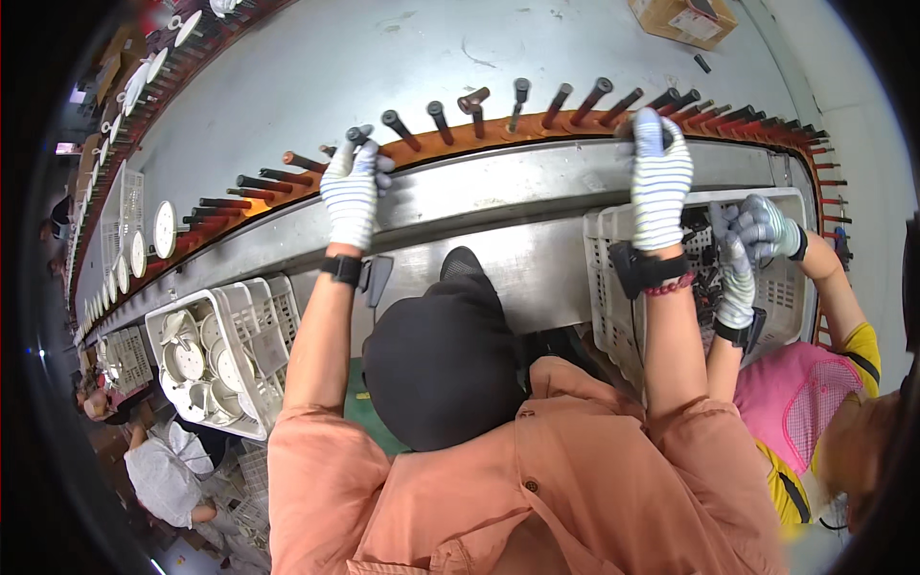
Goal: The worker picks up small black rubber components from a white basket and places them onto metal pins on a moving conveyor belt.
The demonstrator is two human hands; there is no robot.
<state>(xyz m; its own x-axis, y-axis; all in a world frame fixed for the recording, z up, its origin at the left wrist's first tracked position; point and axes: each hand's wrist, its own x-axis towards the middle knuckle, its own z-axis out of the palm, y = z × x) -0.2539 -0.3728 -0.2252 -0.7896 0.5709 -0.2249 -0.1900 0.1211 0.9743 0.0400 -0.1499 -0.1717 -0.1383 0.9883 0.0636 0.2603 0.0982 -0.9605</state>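
Black cap [441, 362] nearest; I see L hand [351, 192] pinching dark peg [357, 136], can't tell R hand [661, 177] grip; orange rail [496, 131] prob. set w/in reach.

Top right, a cardboard box [677, 21]; at left, a white plastic crate [237, 335] of round pale parts [185, 362], possibly metal; above, white discs [165, 229].

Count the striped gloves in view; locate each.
4. The person's left glove and right glove are at the row of rods; the co-worker's upper glove and lower glove are at the white basket at right. More may be hidden in the background.
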